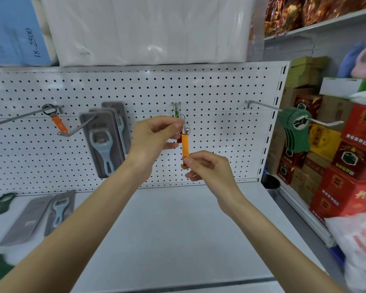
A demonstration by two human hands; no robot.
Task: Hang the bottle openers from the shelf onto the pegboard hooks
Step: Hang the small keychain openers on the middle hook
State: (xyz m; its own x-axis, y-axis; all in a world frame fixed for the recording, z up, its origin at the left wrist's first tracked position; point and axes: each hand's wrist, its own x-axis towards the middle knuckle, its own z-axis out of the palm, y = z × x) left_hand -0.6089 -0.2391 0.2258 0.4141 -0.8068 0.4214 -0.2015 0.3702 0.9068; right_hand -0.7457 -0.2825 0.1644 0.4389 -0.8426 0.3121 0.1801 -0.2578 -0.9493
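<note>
Green openers on shelf [3, 200]: lower left of the frame, lying flat on the white shelf [178, 229]; another green one sits blurred at the left edge below them.
Carded blue opener [58, 210]: lower left, flat on the shelf beside a grey card [28, 220] lying face down.
Left hook [19, 117]: a long wire peg at mid left, carrying one hung orange opener [59, 123] by its ring.
Hanging blue packs [103, 140]: left of centre, several carded openers stacked on the next peg, against the pegboard [220, 92].
Left hand [154, 136]: centre of the frame, fingers curled, thumb and fingertips pinching the metal ring end of the held orange opener [185, 146].
Held orange opener: centre, hanging upright between the two hands, in front of the pegboard. Its ring end is just right of the left hand's fingertips, and its bottom end is just above the right hand.
Middle hook [175, 105]: short peg directly above the held opener, with a green opener [177, 113] on it. Whether the held opener's ring is over this hook cannot be told.
Right hand [207, 168]: just below and right of centre, thumb and forefinger pinching the opener's lower tip, other fingers loosely curled.
Right hook [262, 105]: mid right, holding a bunch of green openers [294, 127] near its outer end.
Red boxes [357, 144]: stacked at the right edge, beside the shelf.
</note>
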